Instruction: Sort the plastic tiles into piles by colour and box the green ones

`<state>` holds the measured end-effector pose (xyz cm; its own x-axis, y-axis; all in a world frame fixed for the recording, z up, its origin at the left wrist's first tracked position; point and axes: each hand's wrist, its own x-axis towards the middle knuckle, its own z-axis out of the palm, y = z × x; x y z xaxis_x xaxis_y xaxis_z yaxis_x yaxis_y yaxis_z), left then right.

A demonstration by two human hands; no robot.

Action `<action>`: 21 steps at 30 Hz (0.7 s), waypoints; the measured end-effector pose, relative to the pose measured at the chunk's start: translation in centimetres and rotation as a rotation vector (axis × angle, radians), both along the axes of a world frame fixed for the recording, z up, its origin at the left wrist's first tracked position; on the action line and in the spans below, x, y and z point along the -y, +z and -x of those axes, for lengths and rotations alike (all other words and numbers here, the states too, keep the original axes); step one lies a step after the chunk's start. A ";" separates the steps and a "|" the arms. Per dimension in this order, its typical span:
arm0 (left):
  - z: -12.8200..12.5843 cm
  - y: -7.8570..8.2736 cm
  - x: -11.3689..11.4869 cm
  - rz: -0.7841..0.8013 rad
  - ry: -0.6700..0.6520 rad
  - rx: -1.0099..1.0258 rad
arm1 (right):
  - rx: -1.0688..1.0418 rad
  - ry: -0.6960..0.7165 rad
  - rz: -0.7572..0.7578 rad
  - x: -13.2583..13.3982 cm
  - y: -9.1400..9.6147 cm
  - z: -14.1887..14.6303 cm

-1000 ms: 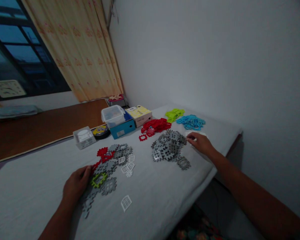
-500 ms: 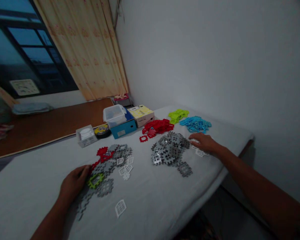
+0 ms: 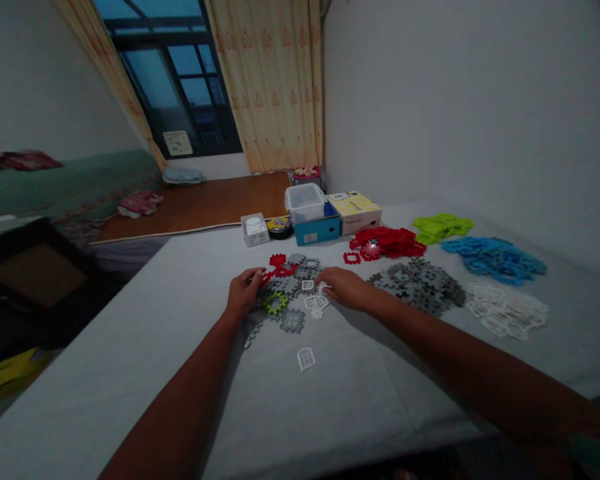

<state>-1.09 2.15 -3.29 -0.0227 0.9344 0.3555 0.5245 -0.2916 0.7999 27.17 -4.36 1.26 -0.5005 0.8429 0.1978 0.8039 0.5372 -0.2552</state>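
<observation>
A mixed heap of toothed plastic building pieces lies flat on the cloth between my hands, mostly grey pieces [image 3: 293, 321] with a lime green ring piece [image 3: 275, 303]. At its left edge my left hand [image 3: 244, 291] is curled, thumb and fingers against a red plastic piece [image 3: 267, 279]. My right hand [image 3: 347, 288] reaches in from the right, its fingertips closed at a white window piece [image 3: 323, 286], partly covered by them. Several more white window pieces [image 3: 311, 303] lie just below. A lone white arched window piece [image 3: 306, 359] lies nearer to me.
Sorted piles lie to the right: red [image 3: 393, 241], lime green [image 3: 443, 227], blue [image 3: 495, 259], grey [image 3: 423, 285] and white [image 3: 510, 308]. Behind stand a small white box [image 3: 255, 230], a round black tin [image 3: 279, 229], a blue box [image 3: 317, 231] with a clear tub [image 3: 305, 202], and a yellow box [image 3: 355, 211].
My right hand has moved left from the white pile to the white window pieces in the mixed heap. My left hand stays by the red piece. The camera view has turned left.
</observation>
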 end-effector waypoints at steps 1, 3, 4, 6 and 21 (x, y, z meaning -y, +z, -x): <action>0.3 -0.2 -0.2 -0.015 0.023 0.005 | 0.043 -0.009 0.001 -1.1 -0.7 1.0; 0.8 -0.5 -0.5 -0.030 0.047 0.008 | 0.117 -0.018 -0.007 -2.5 -1.7 2.1; 1.1 -0.6 -0.7 -0.033 0.048 0.006 | 0.143 -0.016 -0.014 -2.9 -2.1 2.4; 1.3 -0.9 -0.9 -0.037 0.040 0.009 | 0.184 0.000 -0.029 -3.1 -2.4 2.8; 1.3 -0.8 -0.7 -0.009 0.036 -0.045 | 0.136 -0.147 -0.024 -0.9 -3.1 4.9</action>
